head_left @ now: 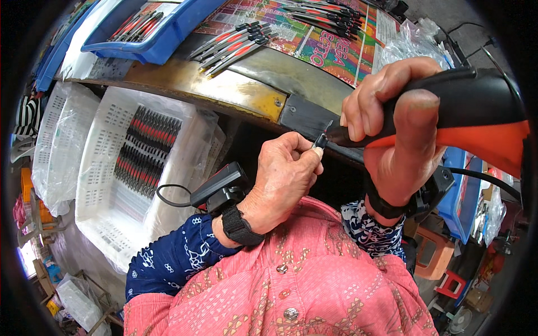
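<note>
My right hand wraps round a thick black-and-orange power tool, which looks like an electric screwdriver. Its narrow black nose points left toward my other hand. Between thumb and forefinger, my left hand pinches a small dark piece right at that nose. Fingers cover most of the piece, so its kind cannot be made out. Both hands are over my lap, just in front of the table's edge. Beyond them, several slender grey, black and red pen-shaped pieces lie in a bunch on the table.
A white plastic crate at the left holds rows of black-and-red pieces. On the table stand a blue bin and another bunch of slender pieces. Beside my right arm are another blue bin and an orange stool.
</note>
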### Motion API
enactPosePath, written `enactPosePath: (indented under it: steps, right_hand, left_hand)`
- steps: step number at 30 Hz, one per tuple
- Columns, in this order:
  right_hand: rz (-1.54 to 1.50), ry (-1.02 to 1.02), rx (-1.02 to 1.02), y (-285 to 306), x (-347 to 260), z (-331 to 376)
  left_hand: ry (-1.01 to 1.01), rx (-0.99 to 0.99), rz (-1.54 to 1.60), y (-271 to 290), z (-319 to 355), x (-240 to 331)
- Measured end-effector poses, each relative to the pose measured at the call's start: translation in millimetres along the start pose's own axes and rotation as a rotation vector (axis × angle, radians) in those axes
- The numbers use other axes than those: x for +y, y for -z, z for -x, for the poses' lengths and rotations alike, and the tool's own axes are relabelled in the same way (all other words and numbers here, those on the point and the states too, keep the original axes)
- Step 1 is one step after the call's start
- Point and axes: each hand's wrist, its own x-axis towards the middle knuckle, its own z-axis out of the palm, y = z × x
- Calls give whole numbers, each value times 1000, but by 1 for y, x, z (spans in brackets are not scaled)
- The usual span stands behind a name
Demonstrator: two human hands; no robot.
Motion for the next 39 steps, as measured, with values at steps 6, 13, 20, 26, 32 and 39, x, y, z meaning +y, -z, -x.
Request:
enactPosePath:
  steps: [6, 13, 20, 26, 32, 39]
  right_hand:
    - [95, 50, 71, 3, 11, 3]
    - [103, 23, 98, 4, 8, 10]
    - [-9, -50, 110, 16, -12, 20]
    - [-300, 98, 132, 34, -18, 19]
    - [-34, 9, 172, 48, -26, 26]
    - [-5, -23, 202, 54, -24, 28]
  left_hand:
    - [-4, -1, -24, 1, -1, -1]
    - [-27, -39, -57, 4, -1, -1]
    - [-228, -30, -318, 11, 4, 3]
    - [-792, 190, -893, 34, -21, 38]
    - [-995, 471, -1202, 57, -58, 86]
    - [-1038, 621, -1452, 58, -82, 93]
